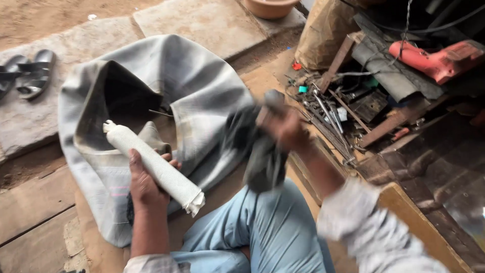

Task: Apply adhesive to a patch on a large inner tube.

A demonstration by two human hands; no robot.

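My left hand [144,182] grips a white cloth-wrapped cylinder [156,164], held slanting above a large grey rubber inner tube [202,81] that lies on the ground. My right hand [283,126] is blurred by motion and holds a dark rag or piece of rubber [260,156] that hangs down over my knee. My legs in light blue trousers [262,232] are folded at the bottom of the view.
A cluttered wooden box of tools [343,116] with rods, metal scraps and a red power drill [434,60] stands at the right. A pair of dark sandals [28,73] lies at the far left on stone slabs. A brown bowl [270,7] sits at the top.
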